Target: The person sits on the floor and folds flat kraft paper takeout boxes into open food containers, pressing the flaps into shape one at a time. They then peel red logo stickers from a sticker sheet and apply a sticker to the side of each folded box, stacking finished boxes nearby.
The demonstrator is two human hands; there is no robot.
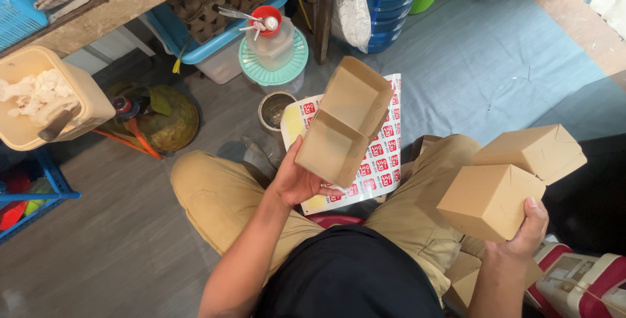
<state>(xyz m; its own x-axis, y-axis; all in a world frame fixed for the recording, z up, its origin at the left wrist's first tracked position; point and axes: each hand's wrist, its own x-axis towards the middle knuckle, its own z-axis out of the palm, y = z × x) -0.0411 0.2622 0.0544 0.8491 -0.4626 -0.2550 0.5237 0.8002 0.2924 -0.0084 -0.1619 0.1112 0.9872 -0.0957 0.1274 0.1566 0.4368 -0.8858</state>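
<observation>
Left hand (297, 181) cups an open kraft box (344, 121) from below, at center; right hand (521, 230), fingers wrapped, holds two closed boxes (512, 181) at 4 o'clock. Likely light, thin, crushable; support the bases.

L. hand (297, 181) raised palm-up, grip closed w/ fingers curled; r. hand (521, 233) held lower at right, fingers clasped; both forearms bare.
</observation>
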